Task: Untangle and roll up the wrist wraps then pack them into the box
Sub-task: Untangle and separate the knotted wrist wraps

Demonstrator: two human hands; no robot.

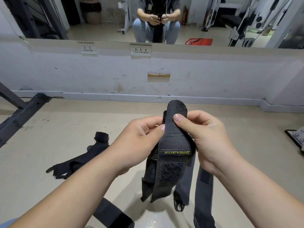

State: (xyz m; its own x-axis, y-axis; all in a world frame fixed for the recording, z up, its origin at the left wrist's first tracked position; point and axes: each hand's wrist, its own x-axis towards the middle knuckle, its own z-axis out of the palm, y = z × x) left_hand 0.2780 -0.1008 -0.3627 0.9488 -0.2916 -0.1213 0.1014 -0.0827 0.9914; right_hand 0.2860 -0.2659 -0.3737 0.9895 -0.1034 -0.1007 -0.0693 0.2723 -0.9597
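Note:
A black wrist wrap point(172, 145) with a green "XUEYING" label and a velcro patch is held up in front of me. My left hand point(139, 142) pinches its left edge, and my right hand point(209, 139) grips its upper part with the thumb pressed on the front. Grey and black strap ends hang down from both hands toward the floor. A second black wrap point(82, 160) lies spread on the floor to the left, one end of it rolled into a small bundle point(101, 137). No box is in view.
A dark metal rack frame point(21, 116) stands at the left. A bolted metal plate point(296, 139) lies at the right edge. A white wall with sockets point(140, 50) and a mirror above it stands ahead. Beige floor lies all around.

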